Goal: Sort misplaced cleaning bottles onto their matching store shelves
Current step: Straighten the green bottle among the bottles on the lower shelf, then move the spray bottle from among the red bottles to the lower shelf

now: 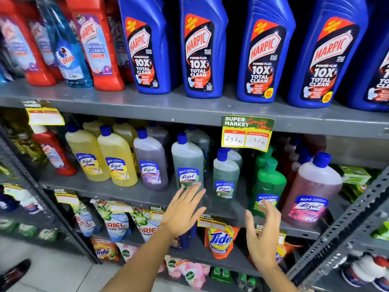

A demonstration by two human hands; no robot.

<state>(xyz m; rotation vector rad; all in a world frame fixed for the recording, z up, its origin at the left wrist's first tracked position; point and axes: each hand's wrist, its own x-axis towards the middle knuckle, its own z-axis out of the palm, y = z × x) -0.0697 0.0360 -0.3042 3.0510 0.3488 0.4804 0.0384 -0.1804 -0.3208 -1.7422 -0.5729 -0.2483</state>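
Hands are reaching toward the middle shelf (130, 192) of a store rack, both spread open and holding nothing. The left hand (181, 211) is hovering with fingers fanned just in front of a grey-green Lizol bottle (187, 163), its fingertips overlapping the label's lower edge; whether they are touching it cannot be told. The right hand (263, 230) is opening, palm inward, just before a green-capped bottle (268, 182) near the shelf's front edge, a second grey-green Lizol bottle (225, 175) standing between the two hands.

Bottles on this shelf are lining up by colour, seemingly so each scent keeps its own row: yellow Lizol bottles (117, 161) toward the left end, a purple one (150, 161) beside them, a pink one (313, 186) toward the right end. A red bottle (53, 152) is leaning at the far left end, looking out of place among them. On the top shelf (189, 105), a pale blue Colin bottle (69, 53) is tilting between red Harpic bottles (95, 45), likely another stray, while blue Harpic bottles (199, 51) are filling the rest toward the right end. A price tag (247, 133) is hanging from that shelf's front edge.

Judging by the open palms, the person is either letting go of a bottle or choosing one to lift.
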